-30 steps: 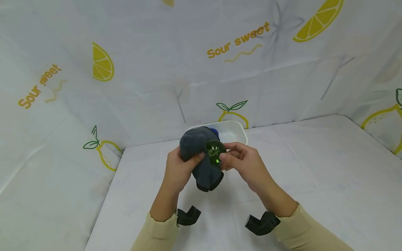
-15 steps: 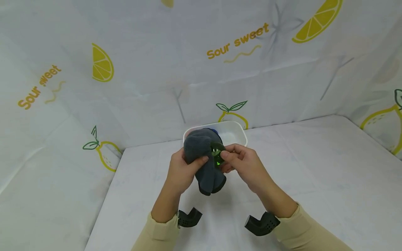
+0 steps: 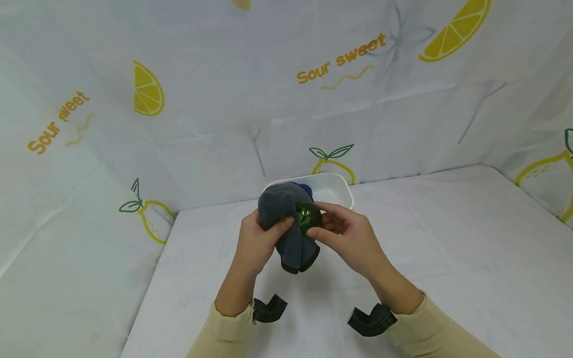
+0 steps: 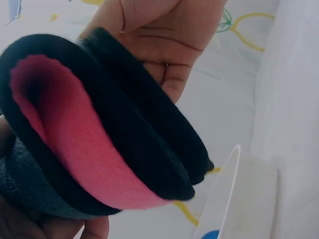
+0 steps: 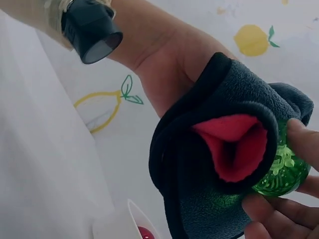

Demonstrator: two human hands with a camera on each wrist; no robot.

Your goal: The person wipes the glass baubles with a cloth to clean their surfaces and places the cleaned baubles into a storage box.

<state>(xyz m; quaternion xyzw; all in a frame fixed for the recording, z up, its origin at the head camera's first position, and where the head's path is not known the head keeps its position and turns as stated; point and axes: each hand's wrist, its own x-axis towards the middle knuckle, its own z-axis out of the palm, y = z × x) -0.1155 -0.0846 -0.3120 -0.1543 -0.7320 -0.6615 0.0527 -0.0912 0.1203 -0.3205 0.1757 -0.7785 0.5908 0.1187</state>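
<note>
White tub (image 3: 336,188) at back of table (image 3: 447,258), close to the backdrop (image 3: 268,89); blue item (image 3: 306,189) and red item (image 5: 144,233) inside it. White cloth with lemon prints and "Sour sweet" lettering covers table and backdrop walls. Lemon slice print (image 3: 148,89) upper left.

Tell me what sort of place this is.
Probably a staged recording booth, not a home: lemon-print "Sour sweet" sheeting forms the backdrop, a white-covered table holds one white plastic tub, and both wrists carry cameras.

Readable text: one slogan only.
I read "Sour sweet" twice on the lemon-print backdrop cloth (image 3: 277,99), in yellow lettering, upper centre and far left.
</note>
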